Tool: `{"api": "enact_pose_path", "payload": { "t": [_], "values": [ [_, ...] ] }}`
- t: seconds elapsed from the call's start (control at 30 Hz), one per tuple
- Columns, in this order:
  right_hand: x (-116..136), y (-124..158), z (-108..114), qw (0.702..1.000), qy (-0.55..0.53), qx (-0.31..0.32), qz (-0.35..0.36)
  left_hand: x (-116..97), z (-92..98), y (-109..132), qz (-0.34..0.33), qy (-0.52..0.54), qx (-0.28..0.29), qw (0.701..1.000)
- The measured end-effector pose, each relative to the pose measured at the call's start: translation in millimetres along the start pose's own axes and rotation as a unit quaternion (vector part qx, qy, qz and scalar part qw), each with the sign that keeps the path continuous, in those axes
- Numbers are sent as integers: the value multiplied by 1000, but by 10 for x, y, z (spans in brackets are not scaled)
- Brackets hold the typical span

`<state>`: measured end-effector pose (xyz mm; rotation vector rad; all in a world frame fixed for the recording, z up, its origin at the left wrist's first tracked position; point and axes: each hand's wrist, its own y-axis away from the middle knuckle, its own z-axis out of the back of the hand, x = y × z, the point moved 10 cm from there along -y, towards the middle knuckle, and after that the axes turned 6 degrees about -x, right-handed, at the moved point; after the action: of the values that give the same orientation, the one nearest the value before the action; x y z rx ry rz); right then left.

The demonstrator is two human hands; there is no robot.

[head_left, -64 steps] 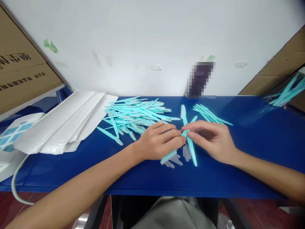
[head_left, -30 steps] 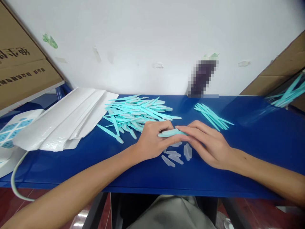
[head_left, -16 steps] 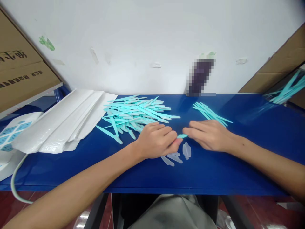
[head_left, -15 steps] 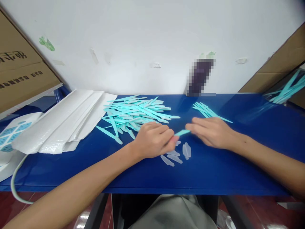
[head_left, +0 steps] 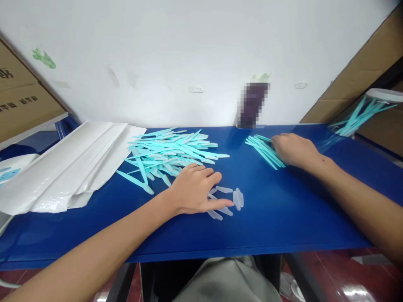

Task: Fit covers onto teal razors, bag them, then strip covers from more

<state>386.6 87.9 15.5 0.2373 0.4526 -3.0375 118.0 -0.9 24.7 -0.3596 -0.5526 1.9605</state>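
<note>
1. Right hand: at the right end of a small bundle of teal sticks; its fingertips are hidden, so I cannot tell whether it grips any.
2. The bundle lies near the back edge of the bench, right of the middle. It extends left from the right hand, much the nearer one; its long axis slants from the back edge toward the front right corner.
3. Left hand: thumb wide of the fingers, nothing seen held, above clear caps; the large pile is behind it.
4. Writing: dark characters on the carton, left, illegible to me; no readable brand.
</note>
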Motion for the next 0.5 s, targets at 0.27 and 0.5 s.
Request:
{"api": "enact_pose_path", "payload": {
  "t": [0.27,0.5],
  "values": [
    [32,12,31,1000,-5,7,-6,245,184,-17,75,47,-21,996],
    [452,50,397,982,-100,-112,112,703,470,63,154,54,-110,980]
  ]
}}
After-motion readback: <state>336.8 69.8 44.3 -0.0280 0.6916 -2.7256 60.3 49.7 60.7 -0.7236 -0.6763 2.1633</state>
